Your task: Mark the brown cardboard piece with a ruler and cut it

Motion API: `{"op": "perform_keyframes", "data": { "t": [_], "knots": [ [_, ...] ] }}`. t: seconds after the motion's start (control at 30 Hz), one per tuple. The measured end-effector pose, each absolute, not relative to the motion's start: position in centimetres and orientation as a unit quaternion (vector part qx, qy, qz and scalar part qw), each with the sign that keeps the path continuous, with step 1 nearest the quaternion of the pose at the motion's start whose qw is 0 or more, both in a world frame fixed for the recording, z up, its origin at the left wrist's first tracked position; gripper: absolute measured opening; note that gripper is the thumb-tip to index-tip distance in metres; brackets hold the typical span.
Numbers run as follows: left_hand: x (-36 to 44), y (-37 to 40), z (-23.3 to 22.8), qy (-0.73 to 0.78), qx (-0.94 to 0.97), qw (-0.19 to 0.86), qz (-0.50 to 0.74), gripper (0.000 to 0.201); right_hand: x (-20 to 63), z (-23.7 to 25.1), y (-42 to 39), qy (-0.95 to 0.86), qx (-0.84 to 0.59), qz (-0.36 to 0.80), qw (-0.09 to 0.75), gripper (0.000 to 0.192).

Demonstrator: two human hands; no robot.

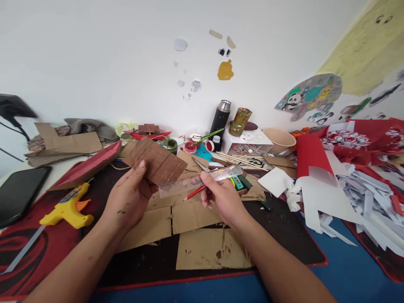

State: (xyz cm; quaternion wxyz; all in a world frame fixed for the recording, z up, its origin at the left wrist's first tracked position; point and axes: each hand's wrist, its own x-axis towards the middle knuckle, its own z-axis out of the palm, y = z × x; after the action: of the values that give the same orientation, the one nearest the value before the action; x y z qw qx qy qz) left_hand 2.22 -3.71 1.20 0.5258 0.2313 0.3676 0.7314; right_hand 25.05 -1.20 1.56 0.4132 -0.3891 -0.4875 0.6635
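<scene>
My left hand (131,195) grips a brown, wood-patterned rectangular piece (158,162) by its lower edge, thumb on the face turned to me. Between the thumb and fingers of my right hand (221,193) is a clear plastic ruler (186,183), held along with a red pencil (195,192) whose tip points down left. The ruler's left end comes close to the brown piece's lower right edge; I cannot tell if they touch. Below both hands, flat cardboard pieces (197,219) lie on a dark mat (148,267) with a red edge, the nearest one stained brown.
A yellow glue gun (67,208) and a black phone (23,195) lie at left, near a pink-lined cardboard boat shape (88,166). Behind are paint jars (190,147), scissors (201,164), a black flask (221,118) and a white box (248,141). Paper strips (369,202) pile up at right.
</scene>
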Motion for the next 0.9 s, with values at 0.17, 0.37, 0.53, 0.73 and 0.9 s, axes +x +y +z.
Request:
{"op": "perform_keyframes", "data": {
  "t": [0.17, 0.37, 0.53, 0.73, 0.9],
  "knots": [
    [2.24, -3.78, 1.20, 0.378, 0.235, 0.531, 0.721, 0.030, 25.08, 1.51, -1.23, -0.487, -0.392, 0.666, 0.408, 0.062],
    [2.19, -3.85, 1.05, 0.381, 0.238, 0.531, 0.719, 0.022, 25.03, 1.53, -1.26, -0.480, -0.391, 0.670, 0.409, 0.065],
    [2.15, -3.86, 0.85, 0.388, 0.261, 0.528, 0.709, 0.022, 24.94, 1.68, -1.34, -0.483, -0.388, 0.670, 0.408, 0.065],
    [2.19, -3.60, 0.62, 0.403, 0.277, 0.509, 0.708, 0.026, 24.83, 1.64, -1.43, -0.470, -0.381, 0.682, 0.411, 0.064],
    [2.27, -3.49, 0.66, 0.407, 0.285, 0.498, 0.711, 0.032, 24.89, 1.45, -1.46, -0.476, -0.381, 0.680, 0.407, 0.063]
  ]
}}
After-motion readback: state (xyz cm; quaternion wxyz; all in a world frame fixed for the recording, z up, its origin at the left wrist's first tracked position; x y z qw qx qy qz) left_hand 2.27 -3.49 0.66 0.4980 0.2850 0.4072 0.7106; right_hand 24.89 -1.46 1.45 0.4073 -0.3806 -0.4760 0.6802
